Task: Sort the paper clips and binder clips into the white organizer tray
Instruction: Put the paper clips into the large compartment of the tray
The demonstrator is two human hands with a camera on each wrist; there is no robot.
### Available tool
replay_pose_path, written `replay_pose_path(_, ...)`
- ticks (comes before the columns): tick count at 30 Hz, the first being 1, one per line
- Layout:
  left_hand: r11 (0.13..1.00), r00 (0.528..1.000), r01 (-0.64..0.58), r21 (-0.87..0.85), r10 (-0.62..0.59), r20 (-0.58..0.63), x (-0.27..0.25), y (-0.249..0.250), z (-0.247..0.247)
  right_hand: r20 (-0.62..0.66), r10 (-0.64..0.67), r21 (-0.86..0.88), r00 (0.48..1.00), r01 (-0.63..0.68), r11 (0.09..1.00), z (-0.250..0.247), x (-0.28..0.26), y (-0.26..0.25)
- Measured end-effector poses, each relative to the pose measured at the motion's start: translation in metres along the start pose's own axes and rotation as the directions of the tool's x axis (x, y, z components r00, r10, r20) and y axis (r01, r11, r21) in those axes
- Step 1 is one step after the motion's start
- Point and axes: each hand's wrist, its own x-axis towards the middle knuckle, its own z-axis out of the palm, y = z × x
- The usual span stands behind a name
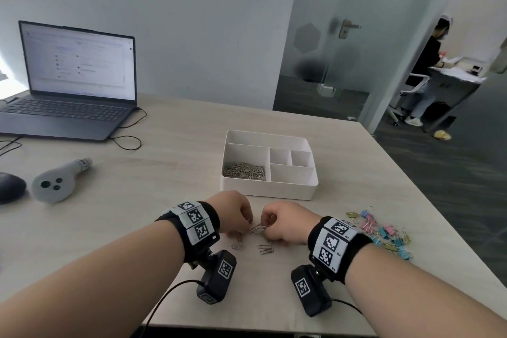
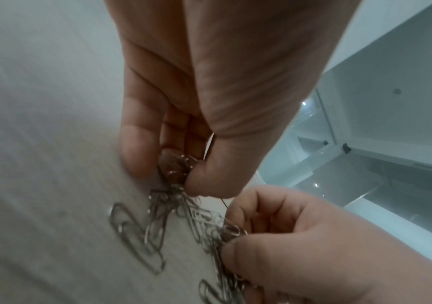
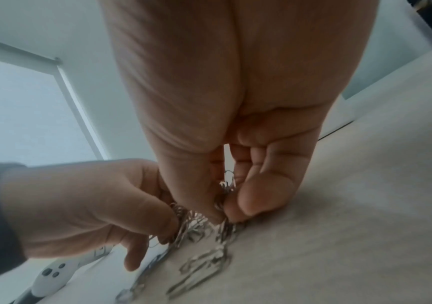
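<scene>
A tangled bunch of silver paper clips (image 1: 259, 228) lies on the table between my hands. My left hand (image 1: 238, 212) pinches one end of the bunch (image 2: 175, 170) with thumb and curled fingers. My right hand (image 1: 284, 223) pinches the other end (image 3: 222, 200). More loose paper clips (image 1: 265, 249) lie just in front of the hands. The white organizer tray (image 1: 267, 191) stands right behind them, with a heap of paper clips (image 1: 244, 171) in its large left compartment. Coloured binder clips (image 1: 384, 232) lie in a pile to the right of my right wrist.
An open laptop (image 1: 74, 85) stands at the far left with cables trailing. A dark mouse (image 1: 11, 186) and a grey handheld controller (image 1: 59, 181) lie to the left. The table's right edge (image 1: 428, 200) runs close to the binder clips. A person stands in the far doorway.
</scene>
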Motion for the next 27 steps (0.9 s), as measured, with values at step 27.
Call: replay_pose_path(27,0.978,0.874,-0.128,-0.162,0.034,-0.484,0.064,-0.022,-0.068,-0.404,-0.037,0.038,0.914,0.057,0.998,-0.052,0.088,-0.032)
